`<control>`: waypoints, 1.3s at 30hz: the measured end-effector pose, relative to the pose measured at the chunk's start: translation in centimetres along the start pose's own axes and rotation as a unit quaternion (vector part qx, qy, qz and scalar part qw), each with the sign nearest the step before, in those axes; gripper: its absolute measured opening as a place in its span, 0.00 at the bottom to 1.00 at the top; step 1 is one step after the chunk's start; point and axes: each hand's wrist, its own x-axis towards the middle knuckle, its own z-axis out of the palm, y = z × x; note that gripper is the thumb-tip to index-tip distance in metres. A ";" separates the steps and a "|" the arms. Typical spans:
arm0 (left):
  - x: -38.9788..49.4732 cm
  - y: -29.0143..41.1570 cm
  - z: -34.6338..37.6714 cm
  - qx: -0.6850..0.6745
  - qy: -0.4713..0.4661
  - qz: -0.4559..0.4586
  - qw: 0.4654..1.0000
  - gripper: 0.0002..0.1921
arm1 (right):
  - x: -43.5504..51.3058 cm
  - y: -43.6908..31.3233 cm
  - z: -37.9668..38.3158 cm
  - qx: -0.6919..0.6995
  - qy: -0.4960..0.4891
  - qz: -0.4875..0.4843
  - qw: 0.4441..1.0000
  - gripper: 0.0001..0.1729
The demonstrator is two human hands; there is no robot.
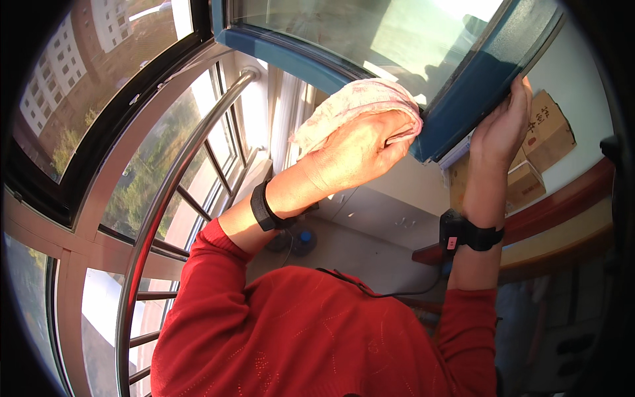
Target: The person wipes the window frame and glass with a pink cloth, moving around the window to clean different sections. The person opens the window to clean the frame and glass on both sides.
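Observation:
My left hand (pixel 364 144) holds a pale pink cloth (pixel 364 97), folded over its knuckles and pinched by the fingers. Cloth and hand are at the lower corner of an opened window sash (pixel 292 64) with a blue frame; the fingertips are partly hidden. On the sash's right side, my right hand (pixel 501 119) rests against the outer edge of the blue frame, fingers pointing up along it. How firmly it grips cannot be told. The sash glass (pixel 367 30) shows bright reflections and a dark shadow. Each wrist wears a black strap.
A curved metal guard rail (pixel 173 178) with bars runs along the windows at left. Cardboard boxes (pixel 548 131) stand at right, near a reddish wooden edge (pixel 560 193). Below are grey cabinets (pixel 382 213), a water jug with blue cap (pixel 303 238) and a black cable (pixel 397 294).

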 end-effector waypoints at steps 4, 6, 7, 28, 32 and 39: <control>0.1 -0.1 -0.4 0.024 -0.004 0.058 0.998 0.10 | -0.2 0.1 -0.1 -0.004 -0.003 -0.007 1.000 0.13; 0.3 0.1 -0.5 0.080 -0.034 0.041 0.995 0.11 | -0.1 0.0 -0.2 -0.001 -0.013 -0.004 1.000 0.12; 0.3 0.3 -0.6 0.104 -0.059 0.024 0.993 0.12 | 0.0 0.0 -0.2 0.002 -0.015 -0.004 1.000 0.12; 0.6 0.3 0.1 0.112 -0.008 0.024 0.993 0.13 | 0.0 0.0 -0.5 -0.003 -0.037 -0.003 0.999 0.13; 0.9 1.1 0.1 0.054 -0.006 -0.006 0.999 0.13 | -0.1 0.1 -0.4 -0.004 -0.038 -0.002 0.999 0.14; 1.2 0.8 -0.1 -0.004 0.013 -0.019 1.000 0.09 | -0.6 0.1 -0.2 -0.031 -0.034 -0.018 0.999 0.15</control>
